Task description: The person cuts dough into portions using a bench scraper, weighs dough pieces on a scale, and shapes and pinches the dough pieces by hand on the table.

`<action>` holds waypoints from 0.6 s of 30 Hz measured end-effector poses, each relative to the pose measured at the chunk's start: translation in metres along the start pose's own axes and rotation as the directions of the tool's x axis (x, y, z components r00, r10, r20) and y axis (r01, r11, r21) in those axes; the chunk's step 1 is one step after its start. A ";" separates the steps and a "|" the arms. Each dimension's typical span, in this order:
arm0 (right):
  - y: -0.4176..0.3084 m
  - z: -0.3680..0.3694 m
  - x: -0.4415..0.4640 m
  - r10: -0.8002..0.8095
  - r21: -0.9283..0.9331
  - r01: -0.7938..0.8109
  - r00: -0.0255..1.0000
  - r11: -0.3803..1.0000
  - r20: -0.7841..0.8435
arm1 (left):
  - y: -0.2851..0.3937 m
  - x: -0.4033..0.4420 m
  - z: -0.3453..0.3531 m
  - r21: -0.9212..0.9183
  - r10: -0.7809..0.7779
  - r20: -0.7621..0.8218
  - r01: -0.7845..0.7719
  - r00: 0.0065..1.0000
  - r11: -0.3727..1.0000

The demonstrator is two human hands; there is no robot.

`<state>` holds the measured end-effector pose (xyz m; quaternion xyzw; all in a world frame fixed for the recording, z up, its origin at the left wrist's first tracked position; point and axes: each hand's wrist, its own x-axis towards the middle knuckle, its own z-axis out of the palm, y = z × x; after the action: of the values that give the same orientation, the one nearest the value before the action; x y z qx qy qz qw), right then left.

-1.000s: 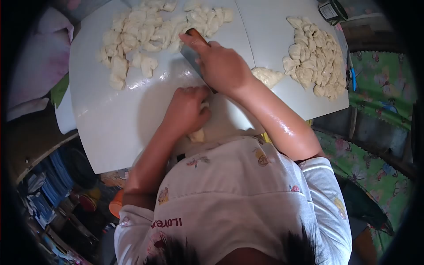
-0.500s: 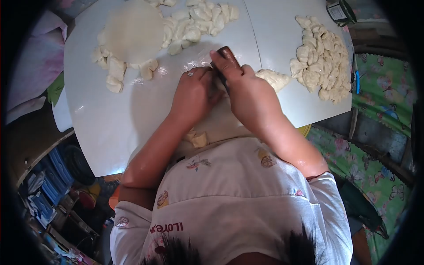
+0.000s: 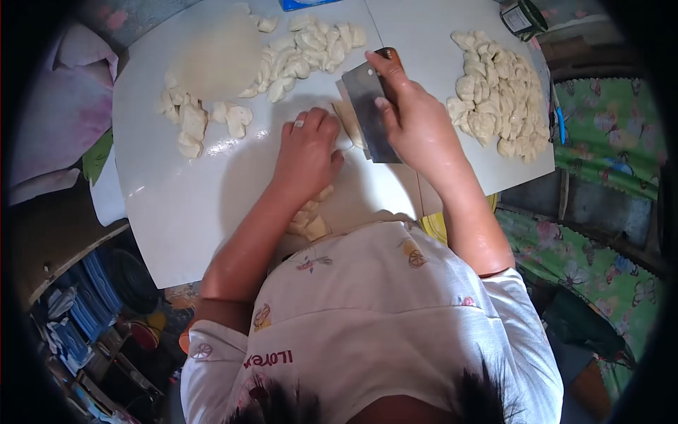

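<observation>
My right hand [image 3: 417, 120] grips a dough scraper [image 3: 374, 116] by its brown wooden handle, the flat metal blade tilted and facing up to the left. A strip of dough [image 3: 347, 124] lies beside the blade, partly covered by it. Just left of that strip, my left hand [image 3: 307, 152] rests on the table with its fingers bent down. Its fingertips are hidden, so what they hold cannot be seen. Close to my left wrist, near the table's front edge, are cut dough pieces [image 3: 309, 222].
A large heap of dough pieces [image 3: 498, 99] lies at the right of the white table [image 3: 169, 212]. More dough pieces [image 3: 314, 49] spread at the back, others [image 3: 191, 127] at the left. A dark container [image 3: 522, 19] stands at the back right; a blue object [image 3: 304, 3] shows at the top.
My right hand has lifted and turned the scraper, so its flat blade now shows. The two hands are farther apart. The view has shifted slightly; the larger dough piece by my right hand no longer shows.
</observation>
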<state>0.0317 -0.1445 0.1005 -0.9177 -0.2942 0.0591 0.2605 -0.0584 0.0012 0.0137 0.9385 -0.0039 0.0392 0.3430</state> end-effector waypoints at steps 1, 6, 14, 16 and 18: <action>0.000 0.001 -0.002 0.007 -0.017 -0.007 1.000 1.000 0.006 | 0.004 0.009 -0.001 0.178 0.123 -0.088 -0.106 0.989 0.978; 0.000 0.011 -0.009 0.153 -0.075 -0.144 0.980 0.987 0.128 | -0.003 0.029 0.012 -0.056 0.070 0.041 -0.067 0.997 0.996; -0.010 0.044 0.016 0.014 -0.003 -0.014 0.985 1.000 0.171 | -0.002 0.007 0.019 0.003 0.035 -0.027 -0.035 0.999 0.999; -0.011 0.041 0.045 -0.031 -0.049 0.040 0.986 0.998 0.164 | 0.005 0.000 0.025 -0.013 0.063 0.015 -0.063 0.998 0.998; -0.008 0.044 0.063 -0.080 0.020 0.078 0.989 0.997 0.121 | 0.009 -0.017 0.021 0.082 0.084 0.042 -0.087 0.996 0.993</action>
<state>0.0678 -0.0836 0.0693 -0.8980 -0.3451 0.1068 0.2513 -0.0738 -0.0192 0.0023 0.9516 -0.0492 0.0358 0.3013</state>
